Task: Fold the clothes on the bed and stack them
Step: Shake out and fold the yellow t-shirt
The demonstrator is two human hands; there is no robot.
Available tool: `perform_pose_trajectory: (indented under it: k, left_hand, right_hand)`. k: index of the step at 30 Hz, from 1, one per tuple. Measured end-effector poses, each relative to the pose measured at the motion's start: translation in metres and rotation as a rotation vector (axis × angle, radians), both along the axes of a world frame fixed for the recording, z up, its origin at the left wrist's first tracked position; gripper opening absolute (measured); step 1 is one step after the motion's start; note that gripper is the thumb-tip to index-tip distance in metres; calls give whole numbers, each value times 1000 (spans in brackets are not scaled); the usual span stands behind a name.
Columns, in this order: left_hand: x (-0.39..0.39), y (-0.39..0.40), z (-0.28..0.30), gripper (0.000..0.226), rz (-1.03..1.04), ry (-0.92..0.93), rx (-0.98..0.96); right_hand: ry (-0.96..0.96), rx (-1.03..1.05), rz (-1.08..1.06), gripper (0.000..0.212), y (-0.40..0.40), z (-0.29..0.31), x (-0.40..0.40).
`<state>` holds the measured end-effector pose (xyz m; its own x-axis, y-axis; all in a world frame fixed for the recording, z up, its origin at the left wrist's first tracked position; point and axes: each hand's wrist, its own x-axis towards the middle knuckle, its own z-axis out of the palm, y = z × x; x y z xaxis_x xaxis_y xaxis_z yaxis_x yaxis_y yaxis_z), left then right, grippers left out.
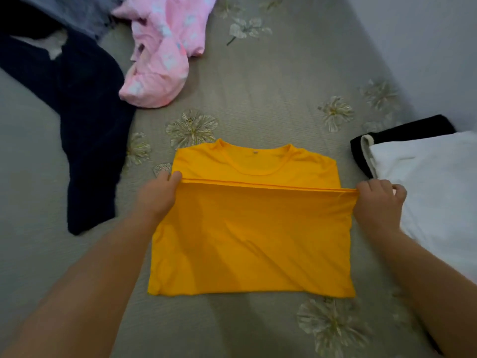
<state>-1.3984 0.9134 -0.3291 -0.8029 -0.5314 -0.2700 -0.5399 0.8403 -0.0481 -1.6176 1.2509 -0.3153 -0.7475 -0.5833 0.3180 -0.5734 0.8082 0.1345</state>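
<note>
Yellow T-shirt (253, 228): lies in the lower centre of the frame on the bed, collar toward the top of the picture. Its bottom part is doubled up over the body, so the hem runs as a taut straight line across the shirt just below the neckline.
Left hand (157, 195): at the left end of that hem line, centre-left of the frame. The fingers are curled and bunched together round the corner of the cloth, the thumb tip on top at the fold edge; it pinches the hem.
Right hand (376, 202): at the right end of the hem line, centre-right of the frame. Fingers curled close together, knuckles up, gripping the gathered corner of the hem; the little finger stands slightly apart toward the right. The fingertips themselves are hidden under the hand.
Bed (271, 99): grey-beige cover with pale flower prints, filling most of the frame.
Pink garment (160, 55): crumpled, with white pattern, at the upper centre-left, well apart from the shirt.
Dark navy garment (87, 130): spread loosely down the left side of the frame, its lower end near the left forearm.
White folded cloth (433, 189): at the right edge, just beside the right hand, lying on top of a black folded piece (402, 133) that shows along its upper and left edges.
Wall (426, 47): pale, in the upper right corner.
</note>
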Motion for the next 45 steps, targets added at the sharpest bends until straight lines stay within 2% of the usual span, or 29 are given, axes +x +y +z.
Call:
perform_pose_trajectory:
  k: [6,9,12,15,17,19,21,23,26,30,33,35,37,40,45]
  left_hand:
    - [-68,-52,-12,29,-168,-123,-142]
    - [-96,-71,-31,30,-239,-142,-153]
    - [-116,-87,-53,51,-237,-82,-108]
    - [-125,-96,-76,64,-251,-89,-134]
    - [-127,-96,-86,58,-164,-45,-145]
    - [-128,-91,-90,38,-16,94,-117]
    - [-125,-78,-88,38,114,266,-62]
    - [-113,-55,-82,41,159,399,5]
    - [-73,-10,-76,41,178,420,85]
    - [4,44,-72,42,441,360,161]
    - [59,71,-71,40,732,326,196]
    - [87,84,-73,34,854,315,245]
    - [105,92,-75,24,852,369,313]
    - [111,93,-76,21,863,506,383]
    - [116,82,-79,20,1005,620,451]
  right_hand:
    - [-62,-38,-11,11,-41,-16,-68]
    - [-128,-3,-23,8,-64,-31,-96]
    - [-230,34,-51,15,-79,-60,-116]
    - [-289,88,-101,33,-84,-88,-129]
    - [-359,135,-144,47,-85,-94,-132]
    - [-390,110,-187,54,-85,-93,-130]
    - [-371,44,-192,50,-85,-87,-122]
    - [-333,3,-119,38,-85,-80,-102]
    - [-307,-35,60,32,-82,-74,-45]
    - [-408,-4,193,42,-74,-78,58]
    - [-509,77,203,46,-62,-82,117]
    - [-565,149,195,47,-53,-84,144]
    - [-621,236,178,49,-48,-86,162]
    - [-699,312,151,51,-49,-90,177]
    - [-746,218,76,58,-47,-100,184]
